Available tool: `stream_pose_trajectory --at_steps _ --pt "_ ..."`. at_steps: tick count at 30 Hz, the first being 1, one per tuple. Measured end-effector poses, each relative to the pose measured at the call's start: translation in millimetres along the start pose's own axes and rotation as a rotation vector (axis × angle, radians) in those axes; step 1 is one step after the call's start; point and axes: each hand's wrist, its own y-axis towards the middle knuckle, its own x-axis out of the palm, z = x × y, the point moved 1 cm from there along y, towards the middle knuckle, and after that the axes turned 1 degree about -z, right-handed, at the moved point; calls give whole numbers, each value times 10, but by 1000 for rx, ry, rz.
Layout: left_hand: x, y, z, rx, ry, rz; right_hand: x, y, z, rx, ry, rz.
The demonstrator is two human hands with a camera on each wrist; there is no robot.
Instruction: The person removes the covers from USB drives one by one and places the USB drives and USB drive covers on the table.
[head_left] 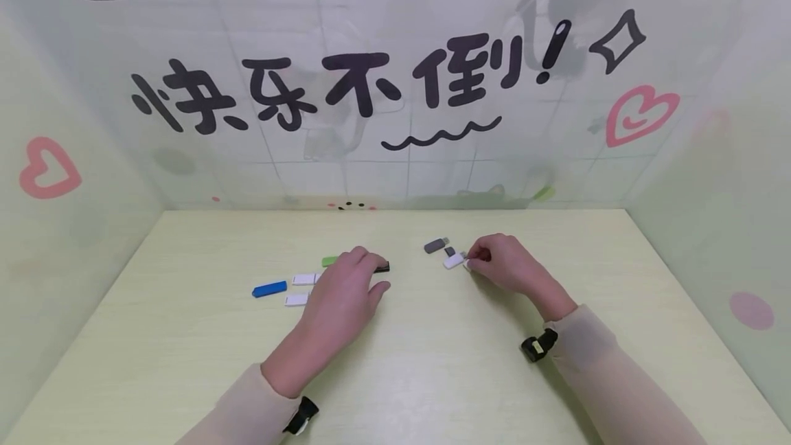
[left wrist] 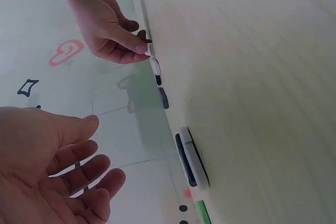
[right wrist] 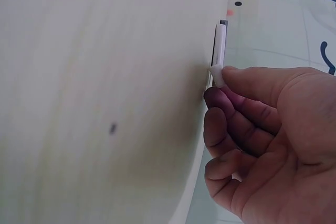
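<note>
My right hand (head_left: 503,263) pinches a small white cap (right wrist: 216,75) between thumb and fingers. The cap is right at the end of a white USB stick (head_left: 453,261) that lies on the table. Just behind that stick are a grey USB stick (head_left: 435,246) and a small grey cap (head_left: 450,251). My left hand (head_left: 342,294) hovers over the left group with relaxed fingers and holds nothing. Partly covered by it are a black USB stick (head_left: 384,267), a green one (head_left: 329,261) and two white ones, the rear white stick (head_left: 303,279) and the front white stick (head_left: 296,300).
A blue USB stick (head_left: 269,289) lies at the left end of the group. The pale wooden table (head_left: 408,376) is walled at the back and on both sides. Black lettering and pink hearts decorate the back wall (head_left: 371,177) and sides.
</note>
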Motion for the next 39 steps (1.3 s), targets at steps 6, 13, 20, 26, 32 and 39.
stream_pose_trajectory --at_steps 6,13,20,26,32,39 --pt "-39 -57 -77 -20 7 8 -9 24 -1 22 -4 -11" --pt "-59 -106 -168 -30 7 0 -8 21 -10 45 0 -26" --pt "-102 -106 -221 -49 7 -3 -8 -16 -25 48 12 -10" --pt "-147 -63 -265 -44 11 -7 -43 -102 -76 35 32 13" --pt "-171 1 -317 -40 19 -13 -66 -218 -177 -17 21 58" --pt "-142 75 -374 -49 20 -46 -64 -417 -336 -110 -20 127"
